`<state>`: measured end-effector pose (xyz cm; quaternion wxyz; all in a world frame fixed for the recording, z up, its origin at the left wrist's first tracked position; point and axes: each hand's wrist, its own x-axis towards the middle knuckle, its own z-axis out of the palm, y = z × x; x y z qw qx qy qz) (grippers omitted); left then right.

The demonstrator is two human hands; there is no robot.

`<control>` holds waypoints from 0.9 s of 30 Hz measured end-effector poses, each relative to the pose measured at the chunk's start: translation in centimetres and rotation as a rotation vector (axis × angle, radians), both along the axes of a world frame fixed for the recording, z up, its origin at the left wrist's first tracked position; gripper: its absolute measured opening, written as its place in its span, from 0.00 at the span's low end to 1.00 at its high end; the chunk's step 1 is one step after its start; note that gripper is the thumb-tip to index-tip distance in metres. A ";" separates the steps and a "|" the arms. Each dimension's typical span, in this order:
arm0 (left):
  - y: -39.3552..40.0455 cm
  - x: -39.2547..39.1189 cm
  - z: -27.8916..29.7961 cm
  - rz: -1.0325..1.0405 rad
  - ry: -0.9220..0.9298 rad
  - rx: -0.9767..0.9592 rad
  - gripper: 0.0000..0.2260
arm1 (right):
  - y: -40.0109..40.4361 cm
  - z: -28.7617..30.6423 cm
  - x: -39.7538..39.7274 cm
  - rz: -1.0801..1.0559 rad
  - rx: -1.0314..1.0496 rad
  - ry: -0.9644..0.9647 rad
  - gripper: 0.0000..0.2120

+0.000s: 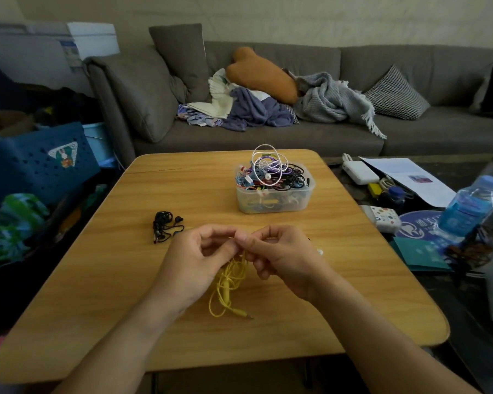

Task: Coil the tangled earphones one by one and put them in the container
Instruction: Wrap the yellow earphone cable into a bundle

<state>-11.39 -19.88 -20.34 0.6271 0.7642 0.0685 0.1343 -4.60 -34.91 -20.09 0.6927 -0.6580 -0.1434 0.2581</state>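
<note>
Fingers of both hands are curled together, pinching the top of the yellow earphones above the counter. Left hand and right hand meet at the fingertips. The yellow cord hangs below them in tangled loops, its plug end lying on the counter. A black earphone bundle lies left of the left hand. The clear plastic container, heaped with mixed earphones, stands beyond the hands.

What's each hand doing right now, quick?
Left hand: fingers pinching the yellow earphones.
Right hand: fingers pinching the same yellow earphones; cord hangs to the table.
</note>
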 end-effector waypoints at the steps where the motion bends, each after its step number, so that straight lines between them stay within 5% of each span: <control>1: 0.0 0.1 -0.2 0.041 0.002 -0.014 0.07 | 0.0 0.0 0.0 -0.002 0.017 0.009 0.18; 6: -0.8 0.6 -0.7 0.163 0.079 -0.181 0.03 | -0.1 -0.1 0.2 0.013 0.053 0.020 0.05; 12: -0.8 0.6 -1.0 0.152 0.077 -0.084 0.06 | -0.3 -0.1 0.5 -0.065 -0.307 -0.428 0.10; 18: -1.2 0.4 -0.5 0.094 0.129 -0.174 0.05 | -4.5 0.9 3.5 -0.269 -0.655 -0.687 0.02; 22: -1.4 0.3 -0.4 0.060 0.138 -0.150 0.04 | -5.9 1.2 4.0 -0.066 -0.993 -0.695 0.05; 27: -1.6 0.0 -0.3 0.019 0.145 -0.138 0.05 | -5.6 1.3 3.9 -0.004 -1.094 -0.660 0.06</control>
